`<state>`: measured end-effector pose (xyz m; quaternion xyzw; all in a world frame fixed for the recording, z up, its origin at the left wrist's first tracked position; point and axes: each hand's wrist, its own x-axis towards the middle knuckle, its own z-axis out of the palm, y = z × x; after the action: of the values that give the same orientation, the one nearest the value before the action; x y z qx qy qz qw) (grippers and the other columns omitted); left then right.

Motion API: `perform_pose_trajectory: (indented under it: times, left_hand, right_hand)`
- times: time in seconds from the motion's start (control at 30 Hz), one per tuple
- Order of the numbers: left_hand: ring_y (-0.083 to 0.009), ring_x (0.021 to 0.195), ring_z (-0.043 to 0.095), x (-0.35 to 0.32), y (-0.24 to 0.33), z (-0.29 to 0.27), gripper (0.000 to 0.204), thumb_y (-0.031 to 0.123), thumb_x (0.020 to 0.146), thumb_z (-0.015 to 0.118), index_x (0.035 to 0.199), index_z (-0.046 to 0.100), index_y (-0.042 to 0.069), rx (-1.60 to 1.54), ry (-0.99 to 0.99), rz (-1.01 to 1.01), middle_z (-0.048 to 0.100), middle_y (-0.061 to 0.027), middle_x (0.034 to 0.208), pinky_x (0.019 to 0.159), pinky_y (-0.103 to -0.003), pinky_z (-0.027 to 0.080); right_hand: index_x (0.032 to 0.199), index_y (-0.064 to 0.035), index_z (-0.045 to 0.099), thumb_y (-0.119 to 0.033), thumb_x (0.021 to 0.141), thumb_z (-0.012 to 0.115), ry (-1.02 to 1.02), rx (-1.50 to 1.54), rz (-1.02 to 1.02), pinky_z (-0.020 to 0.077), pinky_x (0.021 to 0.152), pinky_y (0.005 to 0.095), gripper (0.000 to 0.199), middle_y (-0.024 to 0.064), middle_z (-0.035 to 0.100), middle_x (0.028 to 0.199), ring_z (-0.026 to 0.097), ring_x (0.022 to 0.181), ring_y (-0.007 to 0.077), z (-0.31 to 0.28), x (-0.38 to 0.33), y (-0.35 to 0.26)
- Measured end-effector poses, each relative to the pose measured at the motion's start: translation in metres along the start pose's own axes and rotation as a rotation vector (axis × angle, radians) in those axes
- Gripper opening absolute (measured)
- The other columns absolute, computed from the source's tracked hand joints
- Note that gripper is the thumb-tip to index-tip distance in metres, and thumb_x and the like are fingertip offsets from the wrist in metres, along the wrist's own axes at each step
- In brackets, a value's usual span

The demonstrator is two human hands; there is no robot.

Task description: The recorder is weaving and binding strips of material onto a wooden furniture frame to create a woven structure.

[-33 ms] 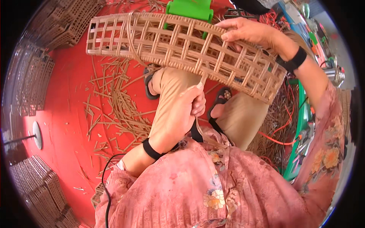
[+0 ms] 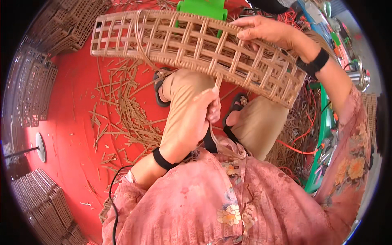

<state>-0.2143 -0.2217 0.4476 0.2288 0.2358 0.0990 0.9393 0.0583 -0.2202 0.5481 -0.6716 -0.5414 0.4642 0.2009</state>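
Wicker lattice [image 2: 199,44]: just beyond left fist, under right hand's grip.
Left hand [image 2: 209,109]: closed around tan strand [image 2: 219,80] at lattice's near edge.
Right hand [image 2: 267,32]: clasping far edge, thumb on near face.
Strand tension: pull evenly, right hand bracing; a jerk would likely skew the weave.
Cut strips [image 2: 132,112]: on red floor covering [image 2: 73,143], left of left hand.
Wicker stack [image 2: 36,87]: farther left.
Lettering: none legible.

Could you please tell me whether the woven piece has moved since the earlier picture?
No, not noticeably: the woven piece crosses the green plastic object at practically the same place.
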Motion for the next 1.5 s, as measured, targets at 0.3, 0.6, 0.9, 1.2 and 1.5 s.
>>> perform_pose_trajectory:
  times: [0.3, 0.6, 0.9, 1.2, 1.5]
  left_hand:
    - [-0.0066, 0.046, 0.032, 0.036, 0.000, 0.027, 0.033, 0.027, 0.093, 0.052, 0.066, 0.042, 0.011, 0.134, -0.067, 0.101, 0.037, 0.0033, 0.056, 0.046, -0.022, 0.028]
    - [-0.0069, 0.046, 0.032, 0.027, 0.006, 0.022, 0.034, 0.028, 0.093, 0.050, 0.065, 0.041, 0.011, 0.136, -0.053, -0.001, 0.037, 0.0031, 0.056, 0.046, -0.023, 0.028]
    - [-0.0082, 0.047, 0.035, 0.023, -0.020, 0.015, 0.034, 0.029, 0.093, 0.051, 0.066, 0.043, 0.010, 0.233, 0.054, -0.042, 0.037, 0.0027, 0.056, 0.046, -0.023, 0.030]
    - [-0.0037, 0.057, 0.048, 0.022, -0.012, 0.016, 0.032, 0.029, 0.095, 0.053, 0.075, 0.056, 0.004, 0.557, 0.038, -0.137, 0.053, 0.0018, 0.063, 0.050, -0.019, 0.038]
    - [-0.0150, 0.049, 0.049, 0.034, 0.005, 0.004, 0.025, 0.018, 0.089, 0.062, 0.075, 0.061, -0.003, 1.178, -0.123, 0.039, 0.054, -0.0090, 0.056, 0.049, -0.030, 0.042]
  right_hand:
    - [0.131, -0.0026, 0.046, -0.029, 0.085, 0.065, 0.065, -0.027, 0.080, 0.0471, 0.074, 0.0272, 0.057, 0.0094, 0.057, 0.104, 0.055, 0.081, 0.0127, -0.035, -0.009, 0.013]
    - [0.128, -0.0050, 0.051, -0.027, 0.087, 0.060, 0.114, -0.044, -0.003, 0.0444, 0.059, 0.0213, 0.047, 0.0017, 0.060, 0.082, 0.051, 0.064, 0.0059, -0.017, -0.011, 0.023]
    - [0.099, 0.0006, 0.059, -0.011, 0.084, 0.057, 0.906, -0.544, -0.338, 0.0487, 0.073, 0.0387, 0.020, 0.0154, 0.061, 0.087, 0.062, 0.083, 0.0314, 0.081, -0.063, 0.013]
    - [0.098, 0.0031, 0.062, -0.020, 0.093, 0.055, 0.670, 0.709, 0.183, 0.0453, 0.070, 0.0211, 0.024, 0.0043, 0.062, 0.083, 0.054, 0.080, 0.0057, 0.190, -0.080, 0.051]
    - [0.083, 0.0013, 0.063, -0.016, 0.091, 0.059, 0.564, 1.044, 0.038, 0.0418, 0.057, 0.0188, 0.019, -0.0013, 0.060, 0.072, 0.050, 0.067, 0.0024, 0.191, -0.057, 0.066]
